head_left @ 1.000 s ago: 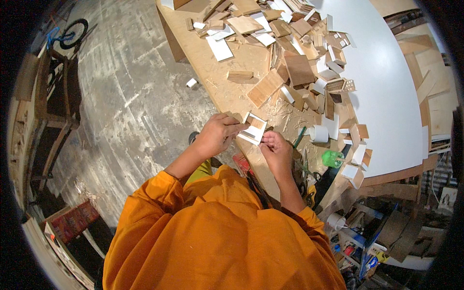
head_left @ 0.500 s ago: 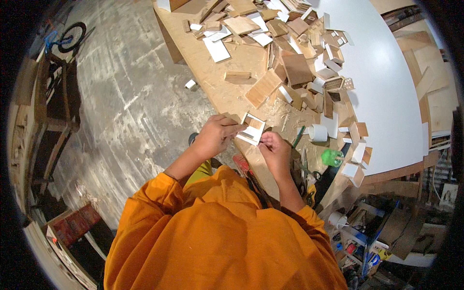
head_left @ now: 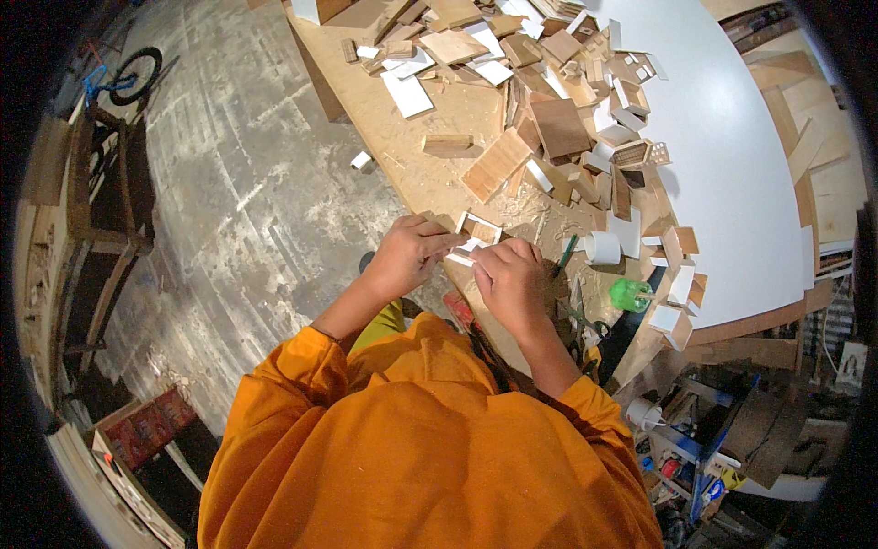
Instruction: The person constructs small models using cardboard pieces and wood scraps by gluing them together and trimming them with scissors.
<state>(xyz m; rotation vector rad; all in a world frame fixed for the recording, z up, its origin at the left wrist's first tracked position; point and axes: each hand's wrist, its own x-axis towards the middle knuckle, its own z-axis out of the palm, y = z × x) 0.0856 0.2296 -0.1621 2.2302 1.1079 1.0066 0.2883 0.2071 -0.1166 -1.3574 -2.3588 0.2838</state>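
Observation:
My left hand [head_left: 409, 253] is closed on the left side of a small white-edged wooden frame [head_left: 495, 228], held over the near edge of the workbench [head_left: 399, 157]. Fingers of my right hand [head_left: 514, 279] are bent together over the frame's near right side, pressing at its inner part. Whether the right fingers pinch a separate small piece cannot be made out. Past the frame lies a flat wooden board [head_left: 497, 166]. To the right of my right hand are a white cup [head_left: 601, 248] and a green plastic bottle piece [head_left: 630, 294].
Wood offcuts [head_left: 561, 128] are heaped along the bench, with shavings among them. A large white panel [head_left: 722, 174] lies on the right. Several small box-like pieces [head_left: 679, 285] stand near its edge. A tool shelf [head_left: 695, 430] is at lower right, a wooden rack [head_left: 101, 242] at far left.
My right hand has moved left and over the frame, its fingers now covering the near right part. My left hand keeps its hold almost unmoved.

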